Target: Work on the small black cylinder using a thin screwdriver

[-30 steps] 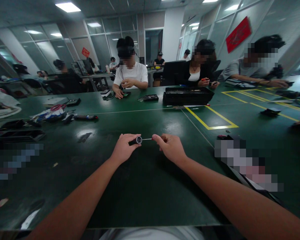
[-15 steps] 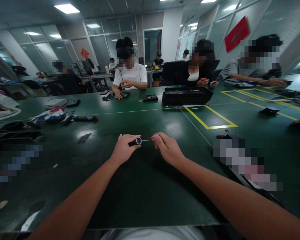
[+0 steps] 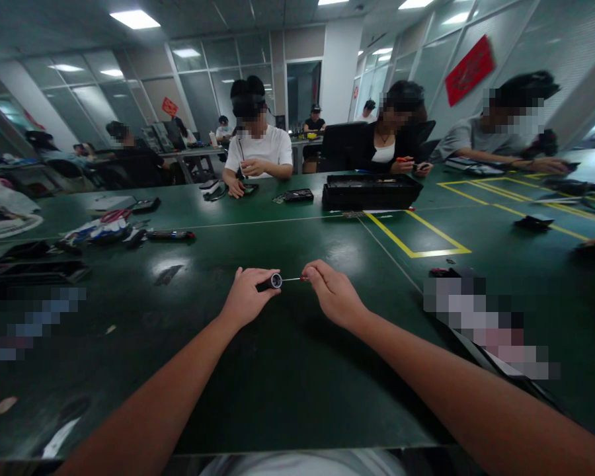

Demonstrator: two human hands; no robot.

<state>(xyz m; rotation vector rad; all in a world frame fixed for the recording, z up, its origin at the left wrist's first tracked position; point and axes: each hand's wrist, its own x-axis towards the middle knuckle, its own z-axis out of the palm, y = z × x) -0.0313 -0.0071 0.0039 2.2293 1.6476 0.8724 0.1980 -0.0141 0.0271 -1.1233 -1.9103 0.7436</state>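
Between the thumb and fingers of my left hand (image 3: 245, 295) is a short black cylinder (image 3: 269, 283) with a pale metallic ring at its near end, much like a small flashlight. Its far part is hidden by the fingers. My right hand (image 3: 334, 293) pinches the red handle of a thin screwdriver (image 3: 292, 279), most of the handle being covered by the fingers. The thin metal shaft points left and its tip meets the side of the black cylinder. Both hands are held over the green table (image 3: 277, 383).
A long black bin (image 3: 371, 193) stands across the table. At the left lie a dark rod-shaped tool (image 3: 171, 235) and a heap of cables (image 3: 106, 228). Yellow tape (image 3: 439, 253) marks the right side. Several people sit opposite, one in a white shirt (image 3: 272, 149).
Both hands and the things in them stay nearly in place, with only a very slight shift in the picture. The screwdriver still meets the cylinder.
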